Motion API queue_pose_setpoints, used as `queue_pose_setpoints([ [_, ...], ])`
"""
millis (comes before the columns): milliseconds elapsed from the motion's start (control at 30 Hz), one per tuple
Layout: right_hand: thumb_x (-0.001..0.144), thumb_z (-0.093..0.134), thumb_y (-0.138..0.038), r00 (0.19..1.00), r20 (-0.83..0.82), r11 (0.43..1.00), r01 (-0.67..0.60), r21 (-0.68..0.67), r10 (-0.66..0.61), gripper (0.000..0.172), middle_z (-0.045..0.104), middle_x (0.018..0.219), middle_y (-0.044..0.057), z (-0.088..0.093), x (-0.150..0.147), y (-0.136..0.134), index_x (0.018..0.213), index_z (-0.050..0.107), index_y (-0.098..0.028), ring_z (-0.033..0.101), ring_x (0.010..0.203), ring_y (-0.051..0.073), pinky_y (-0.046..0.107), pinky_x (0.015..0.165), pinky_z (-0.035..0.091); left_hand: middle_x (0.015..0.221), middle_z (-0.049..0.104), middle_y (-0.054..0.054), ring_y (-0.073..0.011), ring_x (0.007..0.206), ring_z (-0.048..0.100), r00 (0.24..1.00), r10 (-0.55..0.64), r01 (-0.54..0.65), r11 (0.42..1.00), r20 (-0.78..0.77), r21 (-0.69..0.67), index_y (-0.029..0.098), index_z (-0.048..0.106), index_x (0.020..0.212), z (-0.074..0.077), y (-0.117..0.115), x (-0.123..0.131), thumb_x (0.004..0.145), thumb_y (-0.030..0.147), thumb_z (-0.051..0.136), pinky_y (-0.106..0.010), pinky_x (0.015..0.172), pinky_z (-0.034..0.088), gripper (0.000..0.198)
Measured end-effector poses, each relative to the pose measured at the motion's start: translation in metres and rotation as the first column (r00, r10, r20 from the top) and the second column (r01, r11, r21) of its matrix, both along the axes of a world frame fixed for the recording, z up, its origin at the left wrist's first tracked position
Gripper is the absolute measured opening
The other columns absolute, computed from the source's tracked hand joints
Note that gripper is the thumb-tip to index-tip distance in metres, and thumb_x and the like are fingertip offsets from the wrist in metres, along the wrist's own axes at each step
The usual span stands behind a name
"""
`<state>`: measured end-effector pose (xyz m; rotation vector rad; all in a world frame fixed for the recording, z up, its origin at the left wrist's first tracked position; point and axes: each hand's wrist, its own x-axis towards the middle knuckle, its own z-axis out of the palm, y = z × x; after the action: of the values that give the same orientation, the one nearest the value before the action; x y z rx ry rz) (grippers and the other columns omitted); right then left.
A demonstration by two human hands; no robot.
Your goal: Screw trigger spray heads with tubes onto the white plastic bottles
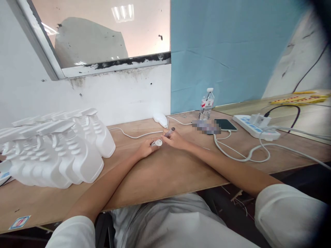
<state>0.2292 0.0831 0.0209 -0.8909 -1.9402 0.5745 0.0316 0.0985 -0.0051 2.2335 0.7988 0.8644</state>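
My left hand (pixel 146 148) is closed on a small white piece with a round end (pixel 158 142), held low over the wooden table (pixel 165 172). Just right of it, my right hand (pixel 176 139) grips a slim pen-like stick (pixel 170 132) with a brownish-grey end pointing up. The two hands are nearly touching, and the fingers partly cover both items. I cannot make out whether the stick and the white piece touch. Off to the left, white spray bottles (pixel 88 163) with trigger heads stand upright in packed rows.
A white mouse-shaped object (pixel 160 120) lies near the wall. Toward the right back are a water bottle (pixel 206 105), a phone (pixel 226 125) and a power strip (pixel 254 127) with a plugged-in charger (pixel 260 120). White cables (pixel 243 159) loop across the table's right side.
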Motion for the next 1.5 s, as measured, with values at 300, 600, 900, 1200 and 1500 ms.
queue_pose_setpoints([
  [300, 0.081, 0.057, -0.052, 0.966, -0.241, 0.957, -0.153, -0.245, 0.092, 0.036, 0.063, 0.063, 0.001, -0.005, -0.006, 0.006, 0.073, 0.043, -0.020, 0.058, 0.048, 0.013, 0.025, 0.045, 0.044, 0.098, 0.067, -0.006, -0.0184, 0.081, 0.058, 0.988, -0.019, 0.036, 0.994, 0.156, -0.105, 0.012, 0.062, 0.110, -0.004, 0.005, -0.001, 0.078, 0.034, 0.063, -0.029, 0.077, 0.046, 0.038],
  [600, 0.081, 0.065, -0.044, 0.935, -0.311, 0.947, -0.241, -0.211, 0.169, 0.027, 0.064, 0.094, 0.006, -0.016, -0.005, 0.008, 0.087, 0.062, -0.018, 0.059, 0.077, 0.015, 0.025, 0.060, 0.048, 0.090, 0.068, -0.006, -0.0168, 0.073, 0.059, 0.977, 0.082, -0.041, 0.978, 0.199, -0.204, 0.012, 0.062, 0.107, -0.013, 0.018, 0.002, 0.078, 0.032, 0.063, -0.028, 0.069, 0.048, 0.036],
  [900, 0.091, 0.054, -0.043, 0.971, -0.194, 0.945, -0.188, -0.268, 0.138, 0.027, 0.060, 0.068, 0.002, -0.017, 0.005, -0.011, 0.081, 0.065, -0.020, 0.054, 0.061, 0.015, 0.029, 0.061, 0.043, 0.121, 0.062, -0.010, -0.0229, 0.111, 0.056, 0.907, 0.293, -0.240, 0.950, 0.304, -0.199, 0.014, 0.061, 0.114, -0.014, 0.023, -0.002, 0.080, 0.021, 0.060, -0.036, 0.100, 0.042, 0.034],
  [1200, 0.090, 0.056, -0.037, 0.789, 0.345, 0.860, -0.484, -0.163, 0.509, 0.018, 0.065, 0.093, 0.008, -0.008, -0.007, -0.019, 0.098, 0.064, -0.024, 0.055, 0.090, 0.021, 0.037, 0.083, 0.043, 0.119, 0.063, -0.009, -0.0223, 0.110, 0.058, 0.862, 0.376, -0.273, 0.909, 0.339, -0.314, 0.016, 0.059, 0.111, -0.014, 0.025, -0.005, 0.081, 0.027, 0.059, -0.035, 0.099, 0.044, 0.032],
  [1500, 0.085, 0.053, -0.036, 0.921, 0.354, 0.986, -0.146, -0.079, 0.165, 0.031, 0.065, 0.100, 0.012, -0.013, 0.041, 0.040, 0.114, 0.061, -0.030, 0.058, 0.091, 0.030, 0.046, 0.079, 0.045, 0.117, 0.062, -0.007, -0.0243, 0.111, 0.057, 0.827, 0.509, -0.427, 0.845, 0.240, -0.322, 0.026, 0.061, 0.111, -0.010, 0.040, -0.015, 0.086, 0.038, 0.056, -0.042, 0.102, 0.042, 0.028],
])
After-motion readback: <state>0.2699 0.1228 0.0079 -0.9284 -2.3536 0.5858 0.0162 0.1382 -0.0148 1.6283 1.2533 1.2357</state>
